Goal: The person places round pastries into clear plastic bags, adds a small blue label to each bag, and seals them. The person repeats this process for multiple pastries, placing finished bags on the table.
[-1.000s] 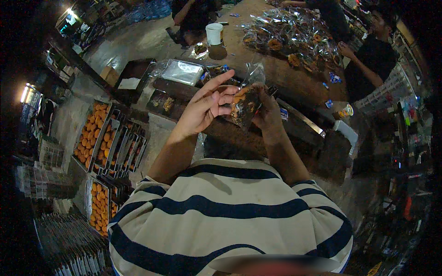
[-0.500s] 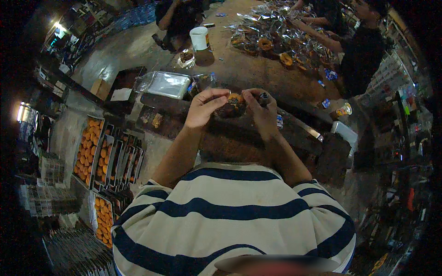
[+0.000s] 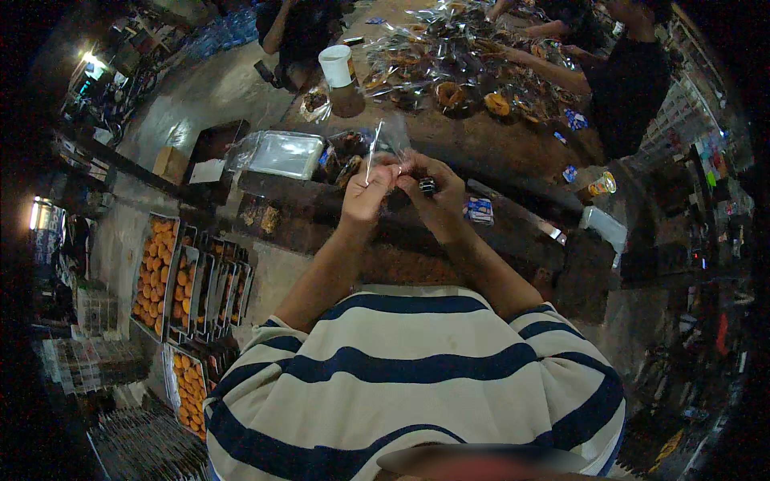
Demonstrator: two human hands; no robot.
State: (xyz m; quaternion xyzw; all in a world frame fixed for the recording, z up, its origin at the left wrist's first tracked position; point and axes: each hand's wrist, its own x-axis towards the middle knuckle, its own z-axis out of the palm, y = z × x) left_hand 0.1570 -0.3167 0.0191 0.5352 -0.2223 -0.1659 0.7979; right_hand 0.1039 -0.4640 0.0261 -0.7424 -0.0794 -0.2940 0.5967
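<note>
Above the dark wooden table, my two hands come together at the middle. My left hand pinches a clear plastic bag, which stands up glossy beyond the fingertips. My right hand meets it at the bag's lower end, its fingers curled against the same plastic. A small dark shiny object sits at the fingers of my right hand; I cannot make out its kind. Whatever lies inside the bag is hidden by my fingers. Just left of the bag is a stack of clear plastic bags.
A white bucket stands farther back, beside a large heap of wrapped ring-shaped pastries. Co-workers sit around the far table. Trays of orange-brown buns lean at my left. A blue-and-white packet and a long blade lie right.
The round brown pastry visible between my hands is out of sight now. My hands have drawn closer together, and a clear bag stands up between them.
</note>
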